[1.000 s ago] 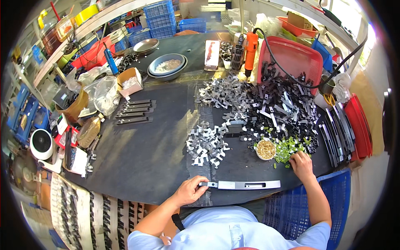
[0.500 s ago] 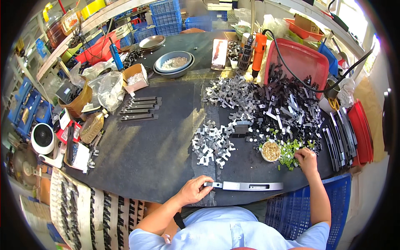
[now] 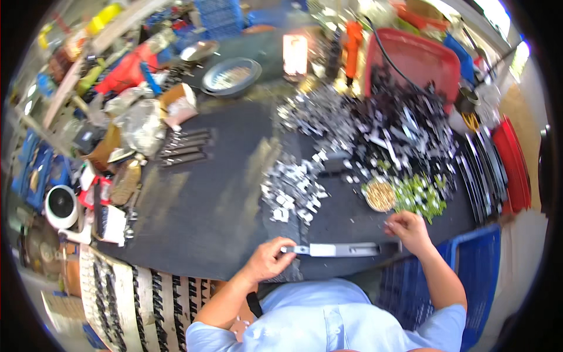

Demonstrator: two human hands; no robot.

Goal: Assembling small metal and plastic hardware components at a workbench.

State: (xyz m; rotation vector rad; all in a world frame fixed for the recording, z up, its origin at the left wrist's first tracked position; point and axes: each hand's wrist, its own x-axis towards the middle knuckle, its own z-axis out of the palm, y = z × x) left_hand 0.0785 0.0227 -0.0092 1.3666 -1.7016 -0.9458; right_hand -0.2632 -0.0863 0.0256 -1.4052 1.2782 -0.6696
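Observation:
My left hand (image 3: 271,259) pinches the left end of a long, slightly curved grey metal bar (image 3: 346,250), which lies along the table's near edge. The bar has a slot toward its right part. Just above the bar's right end is my right hand (image 3: 410,230), fingertips pressed together; anything between them is too small and blurred to make out. Beyond that hand lie a heap of small green clips (image 3: 421,198) and a round white tub (image 3: 368,204) of small brass-coloured parts. A pile of small silver metal brackets (image 3: 290,190) sits beyond the bar.
Larger heaps of grey brackets (image 3: 319,117) and dark metal pieces (image 3: 404,129) spill from a red basket (image 3: 451,67). An orange power screwdriver (image 3: 353,47) hangs above. Several dark strips (image 3: 186,146) lie at left. Curved bars (image 3: 478,176) are stacked right, near a blue crate (image 3: 487,258).
My right hand has moved left and nearer, from the green clips to the bar's right end. My left hand keeps hold of the bar. The whole view has shifted slightly and blurred.

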